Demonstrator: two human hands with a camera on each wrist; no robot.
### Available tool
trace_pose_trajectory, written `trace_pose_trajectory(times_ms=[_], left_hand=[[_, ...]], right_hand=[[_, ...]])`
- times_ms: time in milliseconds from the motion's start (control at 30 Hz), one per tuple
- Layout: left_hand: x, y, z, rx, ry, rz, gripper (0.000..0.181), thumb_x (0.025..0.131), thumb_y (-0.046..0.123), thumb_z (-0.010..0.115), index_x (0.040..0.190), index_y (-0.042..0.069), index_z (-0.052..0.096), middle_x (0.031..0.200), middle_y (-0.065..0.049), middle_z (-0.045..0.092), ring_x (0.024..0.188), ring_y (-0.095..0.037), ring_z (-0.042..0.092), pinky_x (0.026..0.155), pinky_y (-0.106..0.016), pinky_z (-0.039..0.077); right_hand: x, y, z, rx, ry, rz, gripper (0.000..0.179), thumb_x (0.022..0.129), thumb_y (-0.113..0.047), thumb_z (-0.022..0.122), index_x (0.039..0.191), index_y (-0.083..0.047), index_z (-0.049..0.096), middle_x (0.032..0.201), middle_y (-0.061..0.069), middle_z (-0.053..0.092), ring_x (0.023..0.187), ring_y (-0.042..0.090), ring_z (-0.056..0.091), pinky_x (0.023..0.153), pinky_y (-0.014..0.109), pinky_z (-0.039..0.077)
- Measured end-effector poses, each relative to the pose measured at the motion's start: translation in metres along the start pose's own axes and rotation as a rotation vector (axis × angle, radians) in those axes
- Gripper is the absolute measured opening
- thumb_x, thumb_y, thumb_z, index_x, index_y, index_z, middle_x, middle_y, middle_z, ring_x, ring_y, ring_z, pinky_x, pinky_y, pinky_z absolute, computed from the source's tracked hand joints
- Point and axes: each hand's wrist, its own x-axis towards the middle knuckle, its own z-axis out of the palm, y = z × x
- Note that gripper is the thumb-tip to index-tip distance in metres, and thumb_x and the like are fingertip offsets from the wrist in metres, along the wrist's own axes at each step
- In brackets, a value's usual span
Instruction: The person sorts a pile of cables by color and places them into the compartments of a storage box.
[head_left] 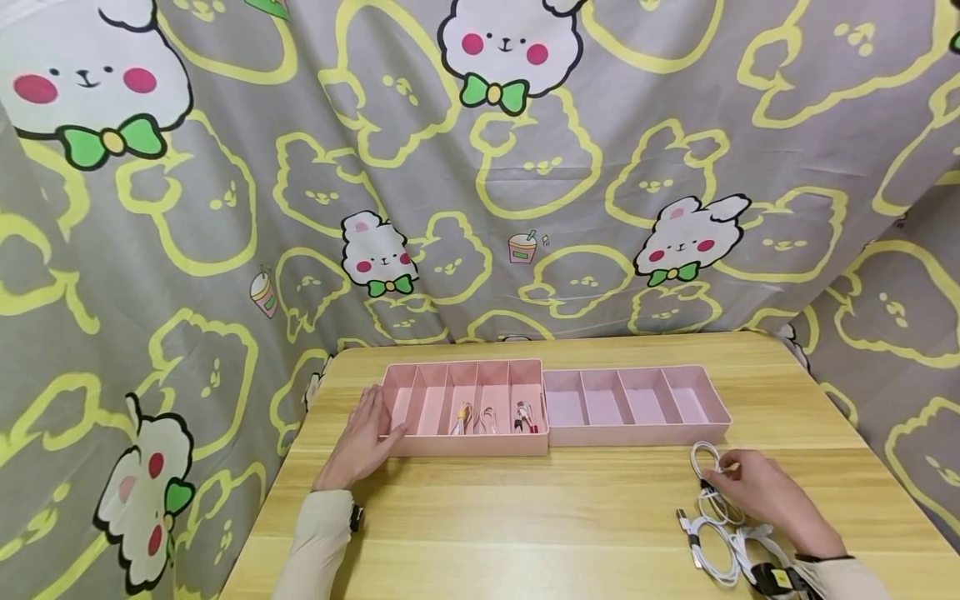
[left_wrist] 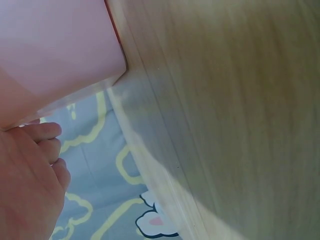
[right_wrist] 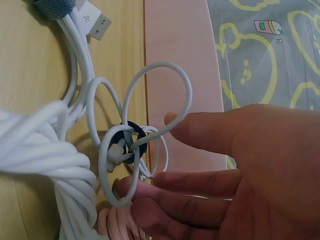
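Note:
My left hand (head_left: pixel 360 442) rests against the left end of a pink divided storage box (head_left: pixel 472 447), thumb near its front corner and fingers along its end wall. In the left wrist view, fingers (left_wrist: pixel 42 145) touch the box's underside edge. Several coiled cables lie in the box's compartments. At the right, my right hand (head_left: pixel 757 487) holds a looped white cable (right_wrist: pixel 186 95) with a dark tie, between thumb and fingers. Beside it on the table lie more white cables (head_left: pixel 712 550), one with a USB plug (right_wrist: pixel 97 22). A pinkish cable (right_wrist: pixel 117 222) shows below the fingers.
A lilac-pink divided box (head_left: pixel 637 435) adjoins the first box on its right, its compartments bare. Both stand towards the back of the wooden table (head_left: pixel 525 525). A patterned grey curtain (head_left: pixel 525 183) hangs behind and at both sides.

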Motion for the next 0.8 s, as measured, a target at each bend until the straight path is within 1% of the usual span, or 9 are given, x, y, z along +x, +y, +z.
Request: trace_pose_trajectory(times_ms=[67,133,300,367,467,700,800], left_hand=[[0.0,0.0,0.0,0.002,0.002,0.0,0.095,0.102,0.05,0.056,0.162,-0.01,0.012,0.171,-0.028,0.015,0.161,-0.045,0.008,0.129,-0.064,0.016],[0.0,-0.001,0.0,-0.003,0.001,-0.001,0.095,0.102,0.05,0.056,0.162,-0.009,0.012,0.171,-0.028,0.014,0.161,-0.045,0.008,0.129,-0.063,0.015],[0.0,-0.001,0.0,-0.018,-0.008,-0.007,0.095,0.102,0.05,0.056,0.162,-0.009,0.012,0.172,-0.027,0.013,0.162,-0.044,0.007,0.13,-0.063,0.014],[0.0,0.0,0.0,-0.02,-0.013,-0.009,0.095,0.102,0.05,0.057,0.162,-0.009,0.012,0.172,-0.027,0.013,0.162,-0.044,0.006,0.13,-0.063,0.013],[0.0,0.001,-0.001,-0.015,-0.014,-0.011,0.095,0.102,0.049,0.056,0.162,-0.009,0.012,0.172,-0.027,0.012,0.162,-0.044,0.006,0.13,-0.062,0.013],[-0.001,0.002,-0.001,-0.015,0.022,0.011,0.092,0.102,0.046,0.058,0.161,-0.011,0.015,0.171,-0.03,0.015,0.16,-0.047,0.01,0.128,-0.065,0.017],[-0.001,0.001,-0.001,-0.006,0.026,0.013,0.092,0.102,0.047,0.058,0.16,-0.011,0.016,0.17,-0.03,0.016,0.16,-0.047,0.012,0.128,-0.064,0.018]], right_hand=[[0.0,-0.002,0.001,-0.007,0.004,0.003,0.051,0.098,-0.037,0.069,0.113,0.012,0.066,0.093,0.012,0.076,0.077,0.015,0.064,0.062,0.032,0.05],[0.001,-0.003,0.003,-0.021,0.009,0.014,0.053,0.097,-0.041,0.07,0.11,0.011,0.065,0.091,0.01,0.075,0.077,0.015,0.062,0.062,0.032,0.049],[0.001,-0.007,0.006,-0.065,0.023,0.039,0.052,0.093,-0.049,0.073,0.099,0.001,0.064,0.087,0.004,0.07,0.075,0.016,0.058,0.061,0.032,0.046],[0.0,-0.008,0.006,-0.068,0.029,0.046,0.05,0.091,-0.05,0.075,0.097,-0.001,0.063,0.085,0.003,0.068,0.073,0.016,0.056,0.06,0.032,0.044],[0.0,-0.008,0.007,-0.065,0.037,0.056,0.047,0.088,-0.048,0.077,0.094,-0.004,0.062,0.081,0.001,0.066,0.07,0.016,0.054,0.059,0.031,0.042],[-0.001,-0.006,0.013,-0.048,0.079,0.049,0.033,0.085,-0.035,0.08,0.084,-0.009,0.06,0.069,-0.001,0.054,0.063,0.016,0.049,0.054,0.029,0.036],[-0.002,-0.006,0.014,-0.052,0.097,0.04,0.03,0.084,-0.033,0.08,0.082,-0.01,0.06,0.068,-0.001,0.053,0.062,0.015,0.048,0.053,0.029,0.035]])
